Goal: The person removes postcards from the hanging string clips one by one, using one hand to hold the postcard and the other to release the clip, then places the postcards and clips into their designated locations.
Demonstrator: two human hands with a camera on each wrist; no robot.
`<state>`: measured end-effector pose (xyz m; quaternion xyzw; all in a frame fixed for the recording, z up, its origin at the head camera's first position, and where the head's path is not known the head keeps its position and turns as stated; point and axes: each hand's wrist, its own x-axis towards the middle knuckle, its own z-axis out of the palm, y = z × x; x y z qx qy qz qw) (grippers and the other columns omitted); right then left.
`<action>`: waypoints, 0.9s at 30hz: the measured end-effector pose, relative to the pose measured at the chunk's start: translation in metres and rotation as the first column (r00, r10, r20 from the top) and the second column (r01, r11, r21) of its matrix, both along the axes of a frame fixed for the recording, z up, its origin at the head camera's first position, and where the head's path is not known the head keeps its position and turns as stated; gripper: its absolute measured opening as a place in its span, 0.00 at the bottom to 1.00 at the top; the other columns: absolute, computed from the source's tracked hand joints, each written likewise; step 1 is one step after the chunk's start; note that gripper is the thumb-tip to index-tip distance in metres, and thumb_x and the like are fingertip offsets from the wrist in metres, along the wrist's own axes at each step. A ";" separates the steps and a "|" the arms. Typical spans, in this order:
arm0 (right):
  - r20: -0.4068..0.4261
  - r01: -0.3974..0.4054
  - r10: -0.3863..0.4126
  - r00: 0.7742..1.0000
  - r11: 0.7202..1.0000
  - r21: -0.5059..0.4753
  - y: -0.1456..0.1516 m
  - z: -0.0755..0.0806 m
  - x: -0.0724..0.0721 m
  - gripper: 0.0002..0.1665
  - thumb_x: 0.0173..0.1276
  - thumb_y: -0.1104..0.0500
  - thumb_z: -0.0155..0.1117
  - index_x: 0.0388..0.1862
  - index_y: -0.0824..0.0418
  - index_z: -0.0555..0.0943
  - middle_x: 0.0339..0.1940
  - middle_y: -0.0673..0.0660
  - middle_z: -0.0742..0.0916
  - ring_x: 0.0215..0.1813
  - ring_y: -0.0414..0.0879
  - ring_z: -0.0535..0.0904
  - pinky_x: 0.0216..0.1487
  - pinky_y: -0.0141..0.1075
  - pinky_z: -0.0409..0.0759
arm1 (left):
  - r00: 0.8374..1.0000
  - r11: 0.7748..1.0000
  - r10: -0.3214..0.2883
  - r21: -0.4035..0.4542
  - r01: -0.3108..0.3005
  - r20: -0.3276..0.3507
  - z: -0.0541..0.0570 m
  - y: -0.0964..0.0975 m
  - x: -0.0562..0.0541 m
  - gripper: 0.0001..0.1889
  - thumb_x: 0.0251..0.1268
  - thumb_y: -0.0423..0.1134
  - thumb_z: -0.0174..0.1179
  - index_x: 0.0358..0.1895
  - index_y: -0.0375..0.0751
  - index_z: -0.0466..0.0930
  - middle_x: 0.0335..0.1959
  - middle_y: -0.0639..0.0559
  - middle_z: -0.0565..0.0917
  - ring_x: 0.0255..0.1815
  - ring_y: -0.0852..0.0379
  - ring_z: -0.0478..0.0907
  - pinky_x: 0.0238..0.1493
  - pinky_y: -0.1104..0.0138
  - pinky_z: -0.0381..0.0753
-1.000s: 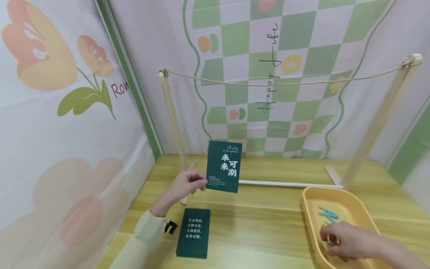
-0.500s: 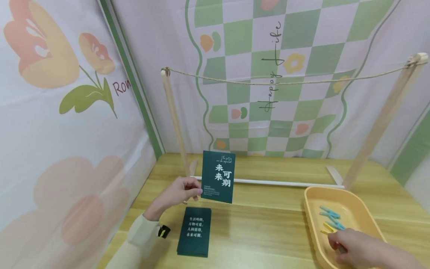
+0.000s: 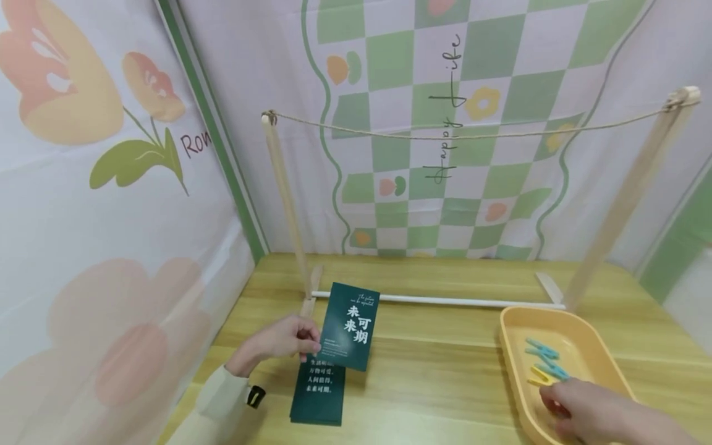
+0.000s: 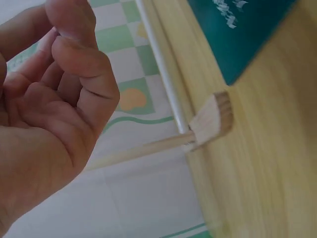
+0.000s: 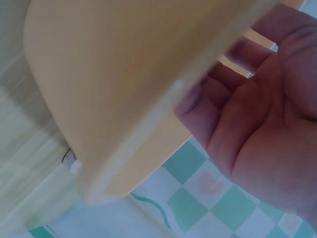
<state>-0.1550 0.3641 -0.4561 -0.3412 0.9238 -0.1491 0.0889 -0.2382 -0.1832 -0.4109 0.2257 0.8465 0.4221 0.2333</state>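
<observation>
My left hand [image 3: 289,337] pinches a dark green card [image 3: 350,327] with white Chinese lettering by its left edge, tilted above the table. Below it lies a stack of similar green cards [image 3: 317,405], its upper part covered by the held card. At the right, my right hand [image 3: 592,411] reaches into a yellow-orange tray [image 3: 504,349], fingers bent down. Near its fingertips lie blue clothespins [image 3: 542,350] and a yellow clothespin [image 3: 538,374]. The tray wall hides those fingertips in the right wrist view, so whether they hold anything cannot be seen.
A twine line [image 3: 445,136] sags between a left wooden post [image 3: 286,198] and a right wooden post [image 3: 628,198]. A white rod [image 3: 445,301] joins their bases on the wooden table [image 3: 434,389]. Printed cloth [image 3: 423,228] hangs behind.
My left hand has lowered the green card down and left, over the stack, tilting it. My right hand has shifted slightly inside the tray, and the yellow clothespin shows more.
</observation>
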 end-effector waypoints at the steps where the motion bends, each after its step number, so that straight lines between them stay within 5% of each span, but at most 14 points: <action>1: 0.002 0.012 -0.012 1.000 1.000 0.008 0.000 0.000 0.000 0.19 0.55 0.58 0.73 0.23 0.46 0.69 0.19 0.35 0.67 0.22 0.27 0.60 0.21 0.26 0.58 | 1.000 1.000 0.000 -0.003 0.000 0.008 -0.002 -0.003 0.001 0.04 0.68 0.31 0.59 0.34 0.38 0.80 0.29 0.46 0.83 0.25 0.55 0.79 0.24 0.72 0.76; 9: -0.147 -0.092 0.087 0.985 0.996 -0.023 -0.011 0.011 -0.019 0.16 0.58 0.56 0.73 0.26 0.49 0.71 0.19 0.34 0.71 0.22 0.25 0.61 0.20 0.25 0.60 | 0.988 0.999 -0.034 0.045 0.027 0.151 -0.024 -0.022 0.008 0.03 0.66 0.30 0.60 0.34 0.32 0.80 0.26 0.49 0.83 0.24 0.58 0.80 0.24 0.74 0.74; 19: -0.011 -0.160 0.160 0.987 0.979 -0.126 -0.017 0.029 -0.030 0.08 0.67 0.57 0.66 0.32 0.50 0.75 0.23 0.33 0.77 0.25 0.23 0.67 0.23 0.25 0.65 | 0.964 0.991 -0.115 0.095 0.095 0.240 -0.042 -0.043 0.018 0.06 0.63 0.30 0.62 0.34 0.27 0.81 0.25 0.45 0.87 0.21 0.63 0.81 0.23 0.76 0.76; 27: -0.087 -0.180 0.171 0.981 0.978 -0.109 -0.027 0.041 -0.031 0.10 0.68 0.55 0.66 0.30 0.45 0.73 0.25 0.32 0.76 0.28 0.22 0.67 0.24 0.25 0.65 | 0.941 0.988 -0.140 0.110 0.111 0.308 -0.044 -0.044 0.022 0.08 0.63 0.31 0.62 0.35 0.25 0.80 0.25 0.47 0.87 0.21 0.63 0.82 0.23 0.76 0.75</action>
